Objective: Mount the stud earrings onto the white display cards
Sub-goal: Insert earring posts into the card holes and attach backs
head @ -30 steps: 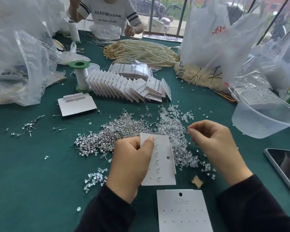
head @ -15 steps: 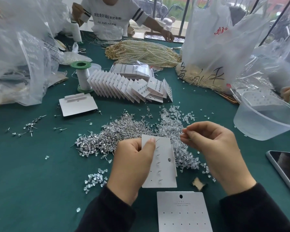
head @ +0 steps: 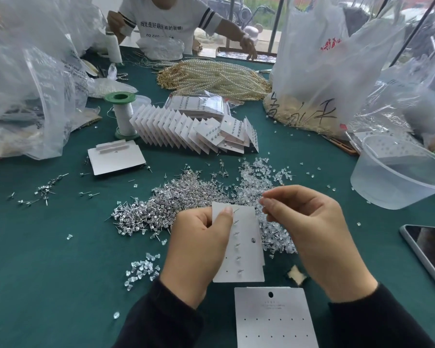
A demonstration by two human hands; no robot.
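Stud earrings [head: 176,204] lie heaped on the green table [head: 48,247] just behind your hands, and a column of them sits in the white display card [head: 246,247] you hold. Your left hand [head: 199,247] grips the card's left edge, thumb pressed on its face. Your right hand [head: 312,229] is curled, thumb and forefinger pinched together beside the card's top right corner; whether they hold anything I cannot tell
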